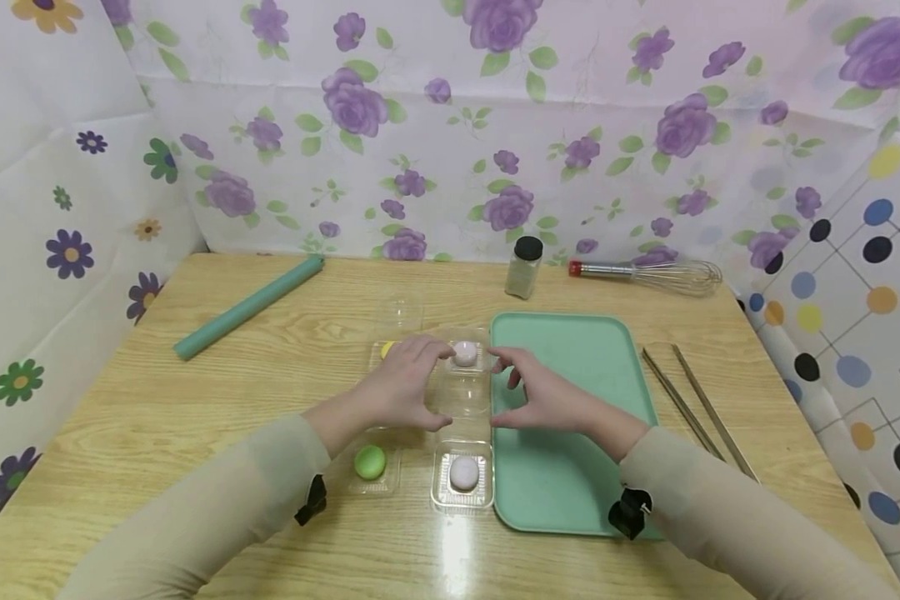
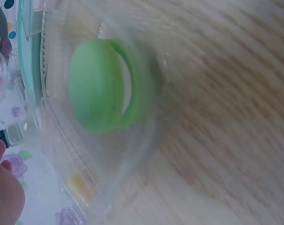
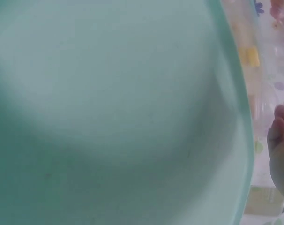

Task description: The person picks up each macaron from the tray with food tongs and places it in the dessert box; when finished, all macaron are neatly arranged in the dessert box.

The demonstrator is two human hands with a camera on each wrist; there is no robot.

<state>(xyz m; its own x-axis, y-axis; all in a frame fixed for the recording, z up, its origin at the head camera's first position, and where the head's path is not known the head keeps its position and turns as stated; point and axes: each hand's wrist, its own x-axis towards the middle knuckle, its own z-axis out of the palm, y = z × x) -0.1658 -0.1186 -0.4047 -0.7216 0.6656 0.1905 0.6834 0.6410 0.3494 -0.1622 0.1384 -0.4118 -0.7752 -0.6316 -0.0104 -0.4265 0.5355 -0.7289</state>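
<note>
My left hand (image 1: pixel 405 387) and right hand (image 1: pixel 543 396) face each other over the middle of the table, fingers curved, thumbs nearer me. Between them they grip the sides of a clear plastic box (image 1: pixel 465 395). In the left wrist view, clear plastic shows beside the far fingers. A pale lilac macaron (image 1: pixel 465 353) shows at the far end between the fingertips. Nearer me, another lilac macaron (image 1: pixel 463 473) sits in a clear box. A green macaron (image 2: pixel 97 86) with a white filling lies in its open box below my left wrist. My left hand partly covers a yellow macaron (image 1: pixel 387 348).
A mint-green tray (image 1: pixel 570 492) lies under my right hand and wrist. Long metal tongs (image 1: pixel 701 400) are to its right. Behind stand a black-capped jar (image 1: pixel 524 267) and a whisk (image 1: pixel 652 273). A green rolled mat or stick (image 1: pixel 247 307) lies at the back left.
</note>
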